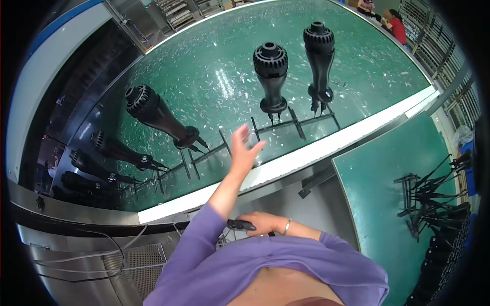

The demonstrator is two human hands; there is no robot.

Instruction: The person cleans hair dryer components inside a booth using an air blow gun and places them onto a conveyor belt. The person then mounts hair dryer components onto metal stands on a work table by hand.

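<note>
My left hand [244, 149] reaches over the near edge of the green conveyor belt [204, 71], fingers apart and slightly blurred, with nothing visible in it. Just beyond it is a dark rack frame [278, 126] lying on the belt. Two black bottle-shaped parts with ribbed caps, one nearer [271, 76] and one farther right [320, 61], stand on that frame. Another such part [161, 117] leans to the left of my left hand. Close to my body, my right hand [263, 223] is closed on a black object [240, 224], whose far end is partly hidden.
Several more black parts [120, 150] lie at the belt's left, by a dark tunnel opening. A white rail [306, 155] edges the belt. On the right, a green table [375, 178] carries black racks [408, 196]. Two people [395, 28] sit at the far right.
</note>
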